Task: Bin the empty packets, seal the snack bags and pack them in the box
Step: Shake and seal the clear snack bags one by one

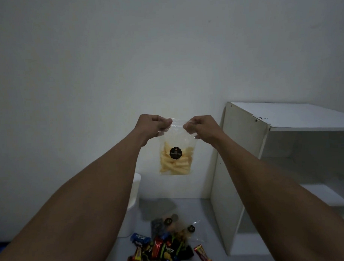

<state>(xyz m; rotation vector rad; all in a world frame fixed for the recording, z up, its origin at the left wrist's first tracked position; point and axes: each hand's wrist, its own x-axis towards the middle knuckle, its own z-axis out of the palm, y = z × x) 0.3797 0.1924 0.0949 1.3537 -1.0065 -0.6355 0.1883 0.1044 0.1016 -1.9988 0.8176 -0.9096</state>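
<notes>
One clear bag (176,142), blk label (175,153)

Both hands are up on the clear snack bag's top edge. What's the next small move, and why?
Probably press the top strip shut, sliding the pinch from corner to corner. The left hand and right hand each pinch an upper corner of the clear snack bag, which hangs in the air holding yellow sticks; its seal cannot be confirmed.

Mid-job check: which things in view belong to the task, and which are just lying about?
Job: snack bag, top edge pinched by left hand and right hand; packet pile below; white tub, possibly the bin.
Lying about: white shelf.
</notes>
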